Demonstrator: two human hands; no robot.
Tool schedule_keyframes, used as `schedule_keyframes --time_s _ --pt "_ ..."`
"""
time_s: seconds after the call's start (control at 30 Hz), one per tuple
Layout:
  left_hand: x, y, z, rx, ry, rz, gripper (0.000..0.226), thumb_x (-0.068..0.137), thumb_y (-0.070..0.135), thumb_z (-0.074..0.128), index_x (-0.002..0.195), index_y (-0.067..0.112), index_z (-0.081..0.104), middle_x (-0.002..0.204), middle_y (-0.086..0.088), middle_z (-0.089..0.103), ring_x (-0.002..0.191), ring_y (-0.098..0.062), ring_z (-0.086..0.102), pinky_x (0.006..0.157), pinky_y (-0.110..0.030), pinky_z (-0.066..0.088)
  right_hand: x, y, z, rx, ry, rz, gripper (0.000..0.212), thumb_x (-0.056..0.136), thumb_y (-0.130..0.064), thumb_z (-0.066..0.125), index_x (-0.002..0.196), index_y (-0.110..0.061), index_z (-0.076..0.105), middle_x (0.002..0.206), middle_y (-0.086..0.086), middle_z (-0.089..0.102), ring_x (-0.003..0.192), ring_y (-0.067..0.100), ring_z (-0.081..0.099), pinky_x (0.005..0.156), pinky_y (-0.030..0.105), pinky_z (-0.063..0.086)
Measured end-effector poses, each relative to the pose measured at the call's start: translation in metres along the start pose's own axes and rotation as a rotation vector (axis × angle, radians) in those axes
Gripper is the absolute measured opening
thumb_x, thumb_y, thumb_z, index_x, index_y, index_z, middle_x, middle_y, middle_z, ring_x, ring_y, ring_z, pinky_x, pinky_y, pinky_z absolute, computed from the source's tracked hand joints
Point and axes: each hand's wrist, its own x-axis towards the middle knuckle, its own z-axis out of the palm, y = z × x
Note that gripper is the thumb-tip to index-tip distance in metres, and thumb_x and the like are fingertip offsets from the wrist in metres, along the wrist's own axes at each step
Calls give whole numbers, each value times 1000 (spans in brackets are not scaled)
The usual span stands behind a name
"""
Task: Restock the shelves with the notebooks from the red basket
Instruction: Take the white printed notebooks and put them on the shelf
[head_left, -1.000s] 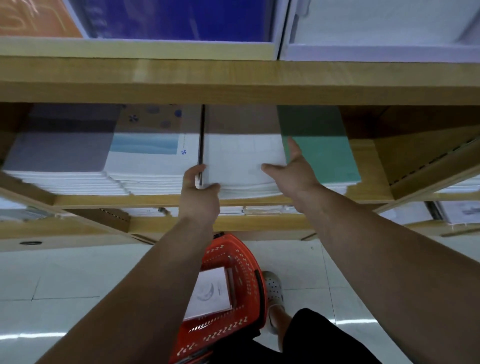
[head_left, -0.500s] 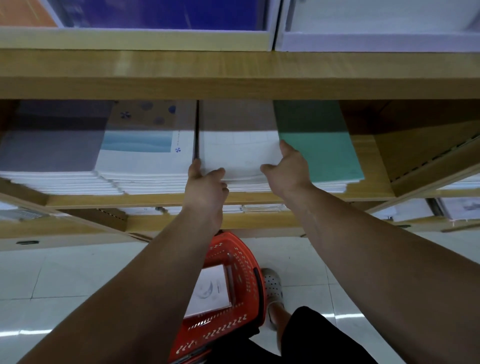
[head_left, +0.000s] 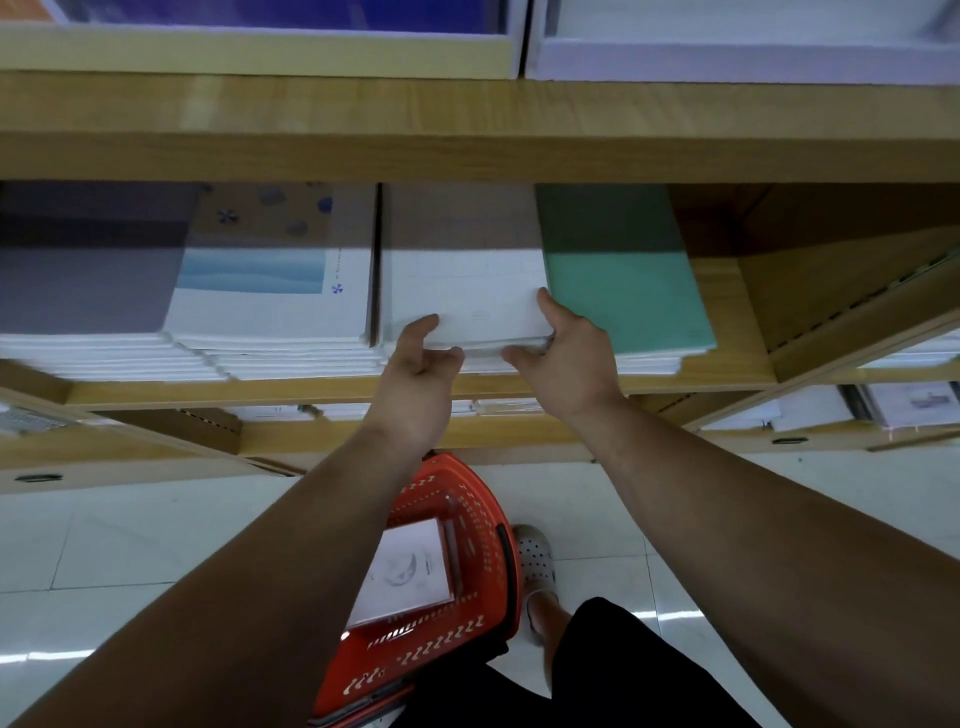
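Note:
A stack of white notebooks (head_left: 462, 286) lies on the wooden shelf (head_left: 727, 322), between a blue-banded stack (head_left: 270, 296) and a green stack (head_left: 623, 280). My left hand (head_left: 418, 374) pinches the front edge of the top white notebooks, thumb on the cover and fingers curled underneath. My right hand (head_left: 569, 358) grips their front right corner, thumb lying along the right side. On the floor below my arms stands the red basket (head_left: 483, 514), with a white notebook (head_left: 408, 571) showing a moon drawing inside it.
A grey notebook stack (head_left: 88, 275) fills the shelf's left end. A thick wooden shelf board (head_left: 467, 124) hangs just above the hands, with boxes on it. Lower shelves hold more notebooks (head_left: 909, 405). My shoe (head_left: 535, 556) stands beside the basket on the pale tiled floor.
My left hand has slid from the white stack's left edge to its front edge, closer to the right hand. The white notebook has settled flat on the stack.

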Motion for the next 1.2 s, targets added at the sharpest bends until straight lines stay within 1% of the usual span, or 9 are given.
schedule_keyframes --time_s 0.07,0.17,0.33,0.5,0.57,0.77,0.9,1.0,1.2 --pt "4 2 0 40 4 -1 38 104 20 52 141 25 45 91 8 58 80 -2 53 61 -6 42 2 -2 1 -39 14 -26 75 94 -38 70 158 -18 36 144 9 60 129 29 59 110 35 47" --pt "11 11 0 19 20 -61 39 103 23 53 141 27 45 99 2 58 77 -4 54 51 -6 42 5 -2 1 -109 -7 -68 72 98 -38 66 159 -18 33 146 9 58 129 29 59 107 34 46" --pt "4 21 -5 111 -29 -67 39 102 31 54 140 31 44 111 -3 60 77 -7 55 61 -20 41 1 1 -2 -30 -134 -78 93 90 -40 74 163 -20 19 164 8 34 147 28 37 118 33 32" --pt "-25 -10 -41 226 -32 -8 7 97 18 59 98 22 64 96 -14 68 82 -26 66 65 -26 51 -53 11 31 44 190 -158 73 87 -33 75 151 -21 43 144 12 39 131 32 44 109 38 42" --pt "-39 -43 -62 224 28 -58 9 97 18 59 90 21 65 94 -9 69 88 -26 68 70 -31 53 -76 15 57 54 183 -186 66 85 -32 75 145 -22 50 142 11 39 132 31 44 110 39 41" --pt "-76 -199 -125 95 308 -404 15 97 25 61 112 24 61 97 -2 69 82 -22 67 67 -34 52 -105 42 170 -72 -190 -116 42 88 -35 73 128 -26 61 133 -1 48 125 19 50 104 39 48" --pt "-78 -301 -137 -73 331 -645 24 98 22 58 120 29 52 91 -2 68 78 -27 71 70 -42 60 -99 72 266 -270 -546 -119 48 88 -36 73 134 -32 60 137 -4 46 128 17 49 107 31 41" --pt "-68 -376 -131 -232 390 -772 30 99 21 57 124 34 48 97 -4 69 75 -25 74 67 -41 63 -84 99 338 -369 -736 -150 50 91 -34 72 139 -30 58 137 -4 45 114 11 48 93 20 34" --pt "-29 -516 -89 -441 508 -895 52 93 27 64 139 33 41 111 -6 65 84 -26 73 76 -46 63 -42 148 473 -520 -945 -237 58 89 -28 75 144 -29 56 141 3 46 129 23 50 102 26 40"
